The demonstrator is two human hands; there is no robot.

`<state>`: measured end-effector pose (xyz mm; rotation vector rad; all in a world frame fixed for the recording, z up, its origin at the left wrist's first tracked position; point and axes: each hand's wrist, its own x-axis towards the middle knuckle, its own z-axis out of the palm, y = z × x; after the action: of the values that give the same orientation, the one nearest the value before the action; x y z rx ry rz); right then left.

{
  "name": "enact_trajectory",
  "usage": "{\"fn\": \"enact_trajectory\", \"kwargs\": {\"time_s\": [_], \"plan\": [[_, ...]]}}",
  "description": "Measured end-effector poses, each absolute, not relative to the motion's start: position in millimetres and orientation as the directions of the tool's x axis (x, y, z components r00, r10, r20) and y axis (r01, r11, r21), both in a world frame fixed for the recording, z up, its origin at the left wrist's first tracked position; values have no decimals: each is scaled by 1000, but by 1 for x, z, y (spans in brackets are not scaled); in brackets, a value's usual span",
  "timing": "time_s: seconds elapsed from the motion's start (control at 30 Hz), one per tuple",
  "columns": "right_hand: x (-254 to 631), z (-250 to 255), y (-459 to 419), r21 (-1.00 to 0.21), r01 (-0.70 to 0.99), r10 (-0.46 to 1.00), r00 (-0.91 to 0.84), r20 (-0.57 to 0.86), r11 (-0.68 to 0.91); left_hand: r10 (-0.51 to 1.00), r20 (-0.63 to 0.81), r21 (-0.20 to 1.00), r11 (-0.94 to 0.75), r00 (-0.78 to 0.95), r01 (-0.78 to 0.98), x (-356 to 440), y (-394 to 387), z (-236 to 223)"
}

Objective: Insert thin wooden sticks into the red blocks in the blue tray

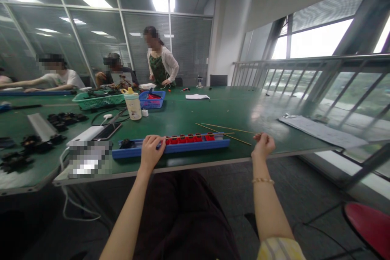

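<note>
My left hand (151, 151): curled at red blocks (190, 138), likely bracing blue channel (189, 147) | right hand (264, 144): narrow by stick (240, 131) | gripping: can't tell

Room beyond sticks (227, 128) — bottle (133, 107) leftward

Left grip (152, 152) palm-down, right grip (263, 145) (well apart) curled.
</note>
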<state>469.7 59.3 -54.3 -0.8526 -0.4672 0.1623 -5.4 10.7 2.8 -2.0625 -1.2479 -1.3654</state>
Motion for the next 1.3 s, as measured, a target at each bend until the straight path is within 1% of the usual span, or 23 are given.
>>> {"fn": "enact_trajectory", "kwargs": {"time_s": [0.17, 0.47, 0.57, 0.7, 0.77, 0.87, 0.97, 1.1, 1.2, 1.27, 1.3], "plan": [[468, -53, 58, -798, 22, 339, 898, 280, 602, 456, 878, 137, -534, 147, 834, -6, 14, 1], [467, -55, 59, -824, 41, 433, 835, 338, 565, 443, 882, 115, -532, 160, 839, -6, 13, 4], [468, -59, 63, -851, 46, 473, 815, 334, 523, 444, 881, 115, -531, 160, 840, -6, 13, 3], [471, -65, 67, -892, 73, 562, 753, 343, 447, 451, 878, 120, -533, 161, 837, -5, 13, 4], [473, -67, 68, -905, 113, 594, 720, 360, 411, 456, 875, 124, -533, 161, 837, -5, 13, 4], [475, -69, 67, -907, 271, 637, 646, 420, 323, 461, 873, 128, -529, 158, 839, -5, 12, 4], [475, -68, 65, -851, 475, 697, 532, 482, 226, 456, 876, 122, -527, 158, 841, -5, 13, 3], [470, -65, 62, -714, 690, 748, 411, 521, 118, 454, 875, 113, -531, 170, 840, -4, 13, 3], [465, -63, 60, -608, 791, 764, 430, 482, -62, 451, 877, 115, -534, 167, 838, -4, 13, 5], [461, -61, 58, -548, 819, 752, 468, 465, -171, 450, 877, 116, -540, 170, 834, -3, 12, 6], [460, -60, 57, -528, 825, 745, 478, 465, -200, 452, 876, 118, -541, 170, 832, -3, 12, 6]]}}
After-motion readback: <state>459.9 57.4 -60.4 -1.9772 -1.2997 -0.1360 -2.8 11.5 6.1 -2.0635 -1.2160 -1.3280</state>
